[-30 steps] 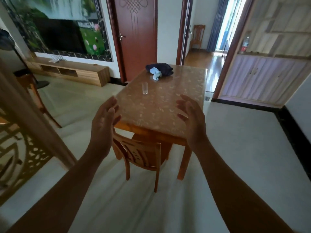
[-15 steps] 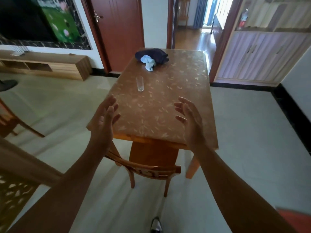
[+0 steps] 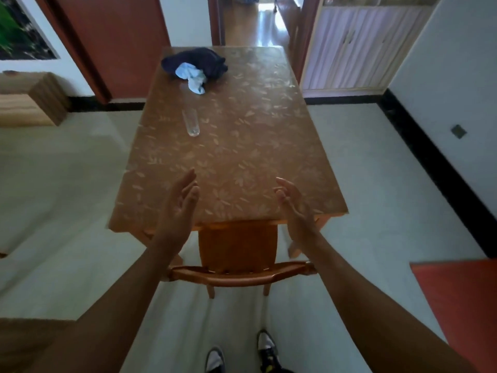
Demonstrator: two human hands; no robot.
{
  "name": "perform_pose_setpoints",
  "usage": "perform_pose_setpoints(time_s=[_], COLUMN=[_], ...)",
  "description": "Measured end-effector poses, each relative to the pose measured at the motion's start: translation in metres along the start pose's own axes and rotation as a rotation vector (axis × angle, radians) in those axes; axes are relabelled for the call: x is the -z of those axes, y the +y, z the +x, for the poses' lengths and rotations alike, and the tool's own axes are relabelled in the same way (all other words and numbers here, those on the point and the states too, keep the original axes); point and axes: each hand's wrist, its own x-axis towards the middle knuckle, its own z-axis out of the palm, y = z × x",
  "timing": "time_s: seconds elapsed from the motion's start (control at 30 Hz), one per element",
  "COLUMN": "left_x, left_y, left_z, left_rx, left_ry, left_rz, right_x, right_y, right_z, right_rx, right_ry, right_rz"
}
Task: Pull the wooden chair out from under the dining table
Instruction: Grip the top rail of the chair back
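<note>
The wooden chair (image 3: 238, 275) stands tucked at the near end of the dining table (image 3: 242, 146), its seat partly under the tabletop and its curved backrest toward me. My left hand (image 3: 179, 205) hovers open above the table's near edge, left of the chair, palm facing inward. My right hand (image 3: 294, 204) hovers open on the other side, palm facing the left hand. Neither hand touches the chair; both are above and beyond the backrest.
A clear drinking glass (image 3: 191, 122) stands on the table, with a dark cloth (image 3: 197, 61) and a pale blue cloth (image 3: 192, 76) at the far end. My shoes (image 3: 265, 348) show on the pale floor behind the chair. A red surface (image 3: 457, 300) lies at the right.
I have stepped closer and now stand straight behind the chair, looking more steeply down. Both open hands have moved forward and lower toward the table's near edge.
</note>
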Motion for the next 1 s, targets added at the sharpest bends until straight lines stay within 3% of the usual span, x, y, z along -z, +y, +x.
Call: perform_pose_setpoints(time_s=[0.13, 0.3, 0.4, 0.47, 0.57, 0.77, 1.0], left_x=[0.008, 0.014, 0.018, 0.016, 0.013, 0.001, -0.004], left_y=[-0.026, -0.066, -0.088, -0.098, -0.109, -0.120, -0.119], left_z=[-0.008, -0.045, -0.063, -0.070, -0.070, -0.068, -0.075], left_rx=[0.057, 0.360, 0.444, 0.322, 0.178, 0.251, 0.284], left_ry=[-0.205, -0.780, -1.041, -1.044, -0.922, -0.805, -0.783], left_rz=[0.200, 0.637, 1.029, 1.263, 1.372, 1.409, 1.393], right_x=[-0.014, -0.021, -0.015, -0.010, -0.011, -0.021, -0.020], right_y=[0.018, 0.043, 0.065, 0.080, 0.094, 0.110, 0.114], right_z=[-0.020, -0.054, -0.069, -0.074, -0.072, -0.061, -0.062], right_rx=[-0.102, -0.255, -0.309, -0.277, -0.227, -0.259, -0.256], right_ry=[-0.088, -0.587, -0.781, -0.815, -0.773, -0.805, -0.905], right_rz=[-0.232, -0.863, -1.065, -1.171, -1.287, -1.334, -1.359])
